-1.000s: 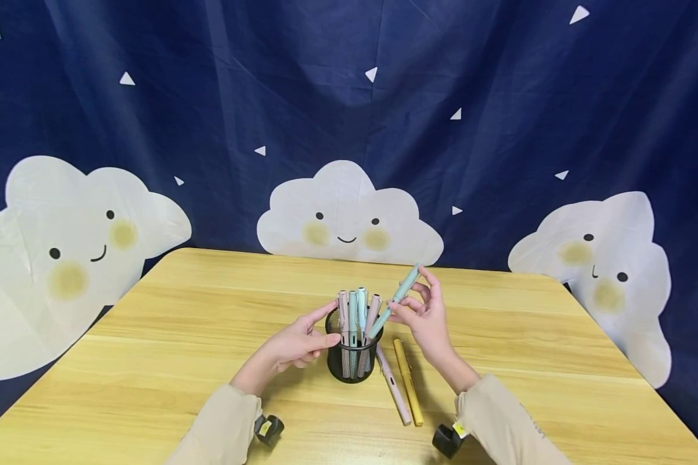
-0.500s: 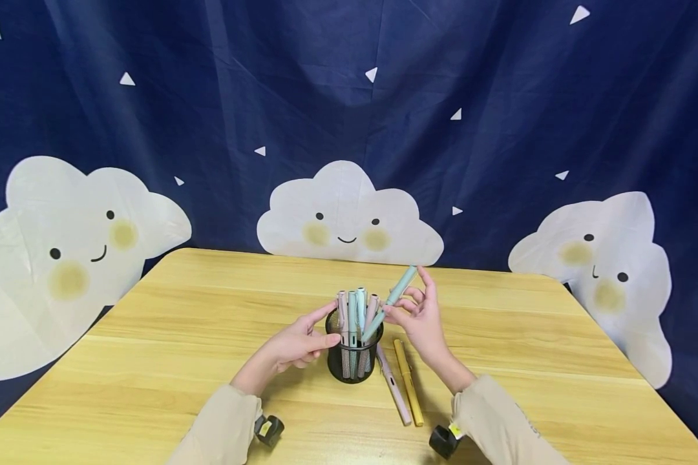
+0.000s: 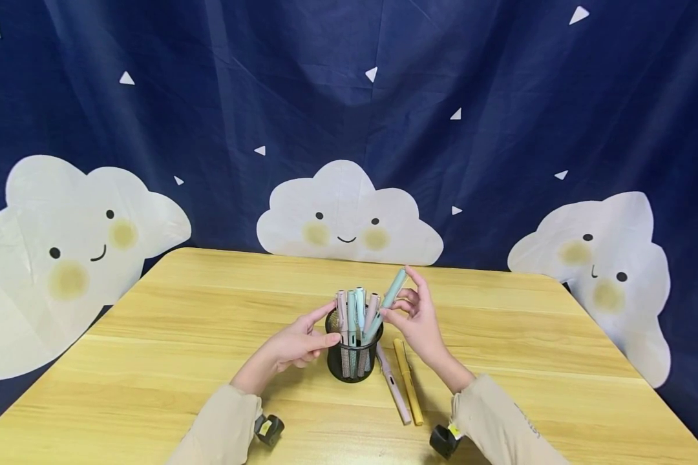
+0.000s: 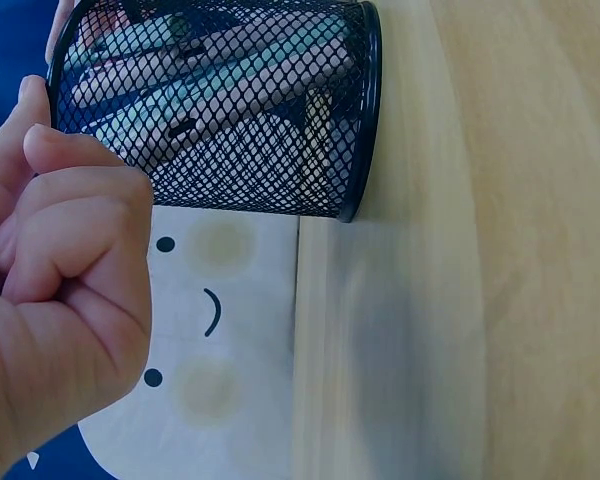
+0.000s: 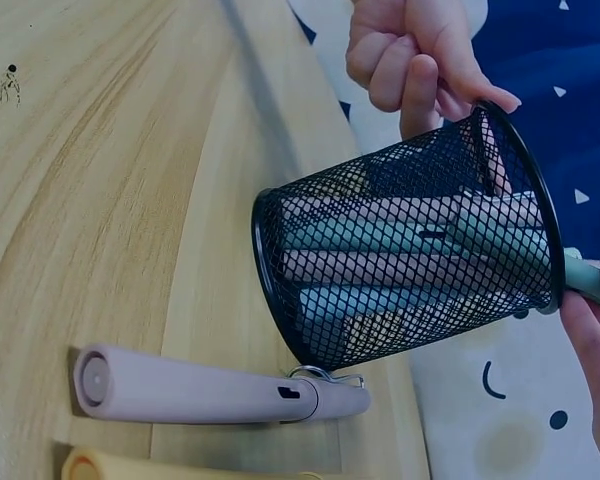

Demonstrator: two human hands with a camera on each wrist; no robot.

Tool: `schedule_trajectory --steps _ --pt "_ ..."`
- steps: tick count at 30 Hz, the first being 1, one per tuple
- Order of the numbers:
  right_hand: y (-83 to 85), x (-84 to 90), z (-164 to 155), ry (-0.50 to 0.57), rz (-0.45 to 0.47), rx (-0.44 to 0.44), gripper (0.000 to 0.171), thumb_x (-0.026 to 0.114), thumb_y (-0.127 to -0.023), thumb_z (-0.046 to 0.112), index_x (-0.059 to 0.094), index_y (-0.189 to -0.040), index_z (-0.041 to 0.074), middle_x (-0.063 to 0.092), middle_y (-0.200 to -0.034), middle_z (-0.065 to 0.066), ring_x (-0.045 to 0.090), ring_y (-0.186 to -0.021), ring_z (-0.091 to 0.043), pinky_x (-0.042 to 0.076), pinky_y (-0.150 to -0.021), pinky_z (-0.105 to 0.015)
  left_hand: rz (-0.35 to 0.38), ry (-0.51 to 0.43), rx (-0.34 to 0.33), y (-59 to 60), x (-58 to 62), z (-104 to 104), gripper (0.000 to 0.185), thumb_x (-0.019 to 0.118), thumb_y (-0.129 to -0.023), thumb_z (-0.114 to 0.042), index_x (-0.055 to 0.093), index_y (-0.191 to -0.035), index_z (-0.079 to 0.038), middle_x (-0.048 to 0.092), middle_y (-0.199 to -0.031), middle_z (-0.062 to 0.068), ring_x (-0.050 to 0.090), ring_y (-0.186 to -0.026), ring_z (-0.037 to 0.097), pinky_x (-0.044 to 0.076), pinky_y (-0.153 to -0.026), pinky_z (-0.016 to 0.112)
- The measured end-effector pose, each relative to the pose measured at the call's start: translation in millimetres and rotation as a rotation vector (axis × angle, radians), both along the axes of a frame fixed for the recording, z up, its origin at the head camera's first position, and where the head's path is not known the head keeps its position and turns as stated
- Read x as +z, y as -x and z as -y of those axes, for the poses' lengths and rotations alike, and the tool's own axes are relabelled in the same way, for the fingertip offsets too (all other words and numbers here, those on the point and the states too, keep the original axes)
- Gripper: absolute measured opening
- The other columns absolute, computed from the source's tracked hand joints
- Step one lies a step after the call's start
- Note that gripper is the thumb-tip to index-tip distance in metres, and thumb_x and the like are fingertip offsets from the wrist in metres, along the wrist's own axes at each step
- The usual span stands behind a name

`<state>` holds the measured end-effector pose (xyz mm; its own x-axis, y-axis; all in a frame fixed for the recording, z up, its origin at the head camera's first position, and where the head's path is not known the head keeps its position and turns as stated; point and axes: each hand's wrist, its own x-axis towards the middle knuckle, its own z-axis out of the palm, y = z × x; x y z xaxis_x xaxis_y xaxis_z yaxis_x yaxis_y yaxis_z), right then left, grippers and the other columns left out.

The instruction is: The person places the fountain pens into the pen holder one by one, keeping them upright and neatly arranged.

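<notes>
Holding hand, right: a mint-green pen (image 3: 384, 311) is pinched between thumb and fingers of the right hand (image 3: 420, 323), and is held tilted with its lower end inside the black mesh pen cup (image 3: 351, 357).
Steadying hand, left: the cup's rim is touched by the thumb and forefinger of the left hand (image 3: 295, 345); the remaining fingers are seen curled in the left wrist view.
Pen cup: it is stood upright on the wooden table (image 3: 163, 336), between the two hands, and several pastel pens (image 3: 353, 309) are held upright in it.
Loose pens: a pink pen (image 3: 392, 389) and a yellow pen (image 3: 408, 389) are laid side by side on the table, just right of the cup.
Backdrop: a dark blue cloth (image 3: 337, 97) printed with smiling white clouds is hung behind the table.
</notes>
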<state>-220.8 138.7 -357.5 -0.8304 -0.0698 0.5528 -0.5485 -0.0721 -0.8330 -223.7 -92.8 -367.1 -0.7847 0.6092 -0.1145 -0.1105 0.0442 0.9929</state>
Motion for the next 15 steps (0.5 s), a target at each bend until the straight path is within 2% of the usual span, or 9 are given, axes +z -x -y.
schedule_trajectory --steps 6,9,15 --pt "0.3 -0.7 -0.3 -0.043 -0.030 -0.024 0.073 0.059 -0.071 -0.022 0.028 -0.134 -0.002 0.052 -0.085 -0.024 0.057 -0.071 -0.012 0.052 -0.061 -0.025 -0.005 0.000 -0.004 0.3 -0.2 0.3 0.082 0.066 -0.082 -0.024 0.012 -0.145 -0.022 0.040 -0.047 -0.001 0.026 -0.036 0.007 0.018 -0.035 0.017" --pt "0.8 -1.3 -0.7 -0.057 -0.022 -0.035 0.072 0.060 -0.071 -0.020 0.029 -0.133 -0.002 0.053 -0.084 -0.022 0.057 -0.072 -0.015 0.050 -0.057 -0.021 -0.011 0.000 -0.004 0.4 -0.3 0.5 0.082 0.065 -0.083 -0.024 0.012 -0.145 -0.021 0.040 -0.047 -0.001 0.026 -0.036 0.007 0.018 -0.035 0.017" --pt "-0.7 -1.1 0.1 -0.053 -0.014 -0.015 0.068 0.062 -0.071 -0.017 0.033 -0.130 -0.003 0.055 -0.085 -0.017 0.056 -0.075 -0.016 0.049 -0.060 -0.019 -0.008 -0.002 -0.004 -0.2 0.3 -0.1 0.081 0.064 -0.083 -0.022 0.012 -0.145 -0.023 0.040 -0.048 -0.001 0.025 -0.036 0.006 0.017 -0.035 0.017"
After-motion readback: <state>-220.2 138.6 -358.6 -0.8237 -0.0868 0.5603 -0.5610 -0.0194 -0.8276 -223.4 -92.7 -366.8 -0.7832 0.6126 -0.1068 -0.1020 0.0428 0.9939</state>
